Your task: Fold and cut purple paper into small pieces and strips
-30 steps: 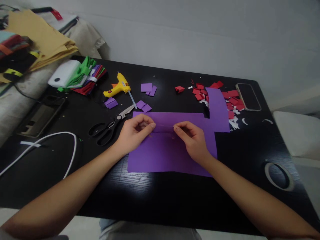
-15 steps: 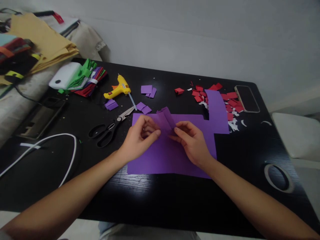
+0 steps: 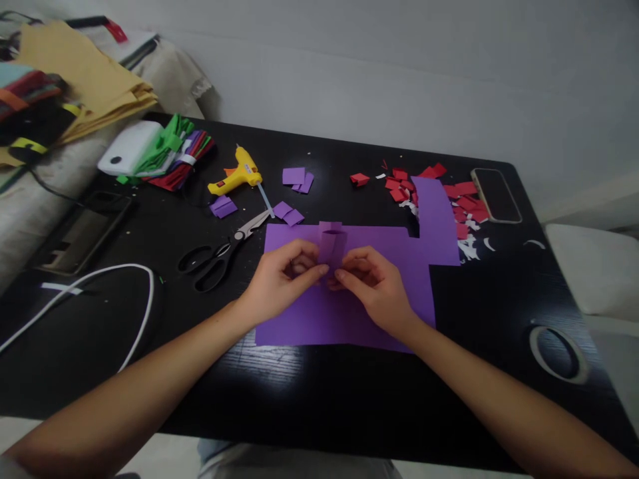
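A small purple paper strip (image 3: 331, 245), bent over into a loop, stands upright between my two hands. My left hand (image 3: 282, 279) pinches its left edge with thumb and fingers closed. My right hand (image 3: 372, 283) pinches its right edge the same way. Both hands hover just over a large purple paper sheet (image 3: 349, 306) that lies flat on the black table (image 3: 319, 392), with an L-shaped arm running up to the right.
Black scissors (image 3: 219, 251) lie left of the sheet, a yellow glue gun (image 3: 238, 174) behind them. Small purple squares (image 3: 294, 178) and red paper scraps (image 3: 449, 193) are scattered at the back. A phone (image 3: 495, 194) lies far right, a white cable (image 3: 100, 279) at left.
The purple strip, held flat across the sheet a second ago, has been lifted and bent upward into a loop. My two hands have come closer together around it.
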`<state>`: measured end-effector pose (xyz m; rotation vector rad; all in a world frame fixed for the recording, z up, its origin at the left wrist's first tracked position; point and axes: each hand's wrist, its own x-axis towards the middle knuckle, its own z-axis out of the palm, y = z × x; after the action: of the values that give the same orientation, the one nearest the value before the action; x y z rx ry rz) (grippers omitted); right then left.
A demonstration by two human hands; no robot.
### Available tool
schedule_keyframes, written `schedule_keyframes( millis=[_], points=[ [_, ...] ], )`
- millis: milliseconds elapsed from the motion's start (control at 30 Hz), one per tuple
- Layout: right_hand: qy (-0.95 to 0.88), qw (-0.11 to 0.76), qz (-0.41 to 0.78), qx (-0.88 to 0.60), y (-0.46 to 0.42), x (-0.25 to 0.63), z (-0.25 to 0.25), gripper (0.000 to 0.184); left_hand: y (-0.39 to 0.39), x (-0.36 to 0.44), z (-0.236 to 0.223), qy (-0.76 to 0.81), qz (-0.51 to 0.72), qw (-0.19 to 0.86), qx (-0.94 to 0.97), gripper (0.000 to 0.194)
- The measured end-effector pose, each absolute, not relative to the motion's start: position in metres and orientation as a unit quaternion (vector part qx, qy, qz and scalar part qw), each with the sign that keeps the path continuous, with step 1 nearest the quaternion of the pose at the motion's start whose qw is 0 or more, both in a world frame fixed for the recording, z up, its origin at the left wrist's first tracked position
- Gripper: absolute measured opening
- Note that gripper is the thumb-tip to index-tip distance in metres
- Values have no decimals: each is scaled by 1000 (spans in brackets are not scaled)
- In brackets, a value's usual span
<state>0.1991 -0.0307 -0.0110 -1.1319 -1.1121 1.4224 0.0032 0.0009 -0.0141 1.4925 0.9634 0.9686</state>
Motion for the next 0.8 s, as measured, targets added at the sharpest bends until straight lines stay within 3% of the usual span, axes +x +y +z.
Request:
schedule_keyframes(
  millis=[167, 367, 800],
  points=[
    [-458, 471, 585, -477, -30, 201, -13, 23, 1, 3, -16, 395, 401, 563, 605, 17],
    [-529, 458, 527, -482, -29, 204, -9, 9, 3, 1, -8, 388, 412, 516, 643, 11],
    [-540, 459, 494, -505, -31, 204, -3, 7, 1, -4, -1, 354, 396, 464, 709, 14]
  ],
)
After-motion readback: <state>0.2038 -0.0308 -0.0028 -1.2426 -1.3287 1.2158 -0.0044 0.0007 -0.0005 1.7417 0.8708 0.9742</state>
